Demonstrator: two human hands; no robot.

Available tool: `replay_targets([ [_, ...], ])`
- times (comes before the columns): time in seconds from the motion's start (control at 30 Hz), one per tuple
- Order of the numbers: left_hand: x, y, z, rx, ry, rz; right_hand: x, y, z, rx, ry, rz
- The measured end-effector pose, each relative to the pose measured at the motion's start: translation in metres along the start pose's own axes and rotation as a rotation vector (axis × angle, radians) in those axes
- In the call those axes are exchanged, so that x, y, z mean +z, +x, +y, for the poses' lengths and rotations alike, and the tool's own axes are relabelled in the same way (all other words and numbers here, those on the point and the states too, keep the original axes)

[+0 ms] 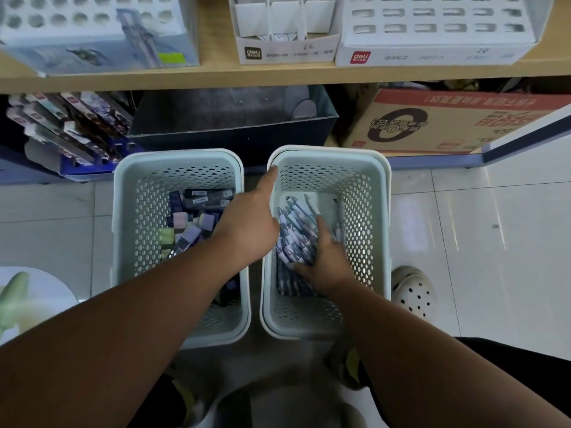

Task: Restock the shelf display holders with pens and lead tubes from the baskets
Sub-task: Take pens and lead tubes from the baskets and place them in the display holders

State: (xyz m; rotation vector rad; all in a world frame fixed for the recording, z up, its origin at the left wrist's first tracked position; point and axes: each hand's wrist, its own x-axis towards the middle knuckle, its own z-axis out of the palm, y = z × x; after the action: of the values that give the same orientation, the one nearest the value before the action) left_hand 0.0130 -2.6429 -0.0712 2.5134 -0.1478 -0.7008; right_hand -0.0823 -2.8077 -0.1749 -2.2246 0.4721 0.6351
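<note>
Early stage: shelf holders (432, 20) look empty, lead tubes (197, 199) untouched. My right grip (324, 264) sits on pens (293, 230), grasp unclear; left grip (247, 223) released, finger (272, 176) on pen basket (327, 149) rim.

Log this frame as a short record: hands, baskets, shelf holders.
left hand: fingers straight, tip at the far left corner of the right basket rim
right hand: spread flat on the pens inside the right basket
left basket: holds lead tubes
shelf holders: visible holes and slots look empty
</note>
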Motion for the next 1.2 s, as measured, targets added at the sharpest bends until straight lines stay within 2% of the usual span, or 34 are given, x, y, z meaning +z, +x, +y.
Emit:
replay_targets([
  [0.17,0.002,-0.001,-0.003,0.019,-0.027,0.002,0.008,0.008,-0.005,0.061,-0.204,-0.034],
  [0.3,0.004,-0.004,-0.005,0.062,-0.009,0.009,0.003,0.010,0.003,0.061,-0.029,-0.039],
  [0.57,0.006,-0.003,-0.009,0.084,-0.031,-0.010,0.001,0.013,0.004,0.053,0.049,-0.003],
  [0.7,0.007,-0.003,-0.009,0.081,-0.028,-0.005,-0.001,0.016,0.003,0.141,0.164,-0.031],
  [1.03,0.006,-0.006,-0.007,0.077,-0.034,-0.007,-0.020,0.024,-0.001,0.228,0.323,-0.064],
  [1.2,0.006,-0.005,-0.008,0.059,-0.053,-0.012,-0.041,0.018,-0.019,0.161,0.481,-0.045],
])
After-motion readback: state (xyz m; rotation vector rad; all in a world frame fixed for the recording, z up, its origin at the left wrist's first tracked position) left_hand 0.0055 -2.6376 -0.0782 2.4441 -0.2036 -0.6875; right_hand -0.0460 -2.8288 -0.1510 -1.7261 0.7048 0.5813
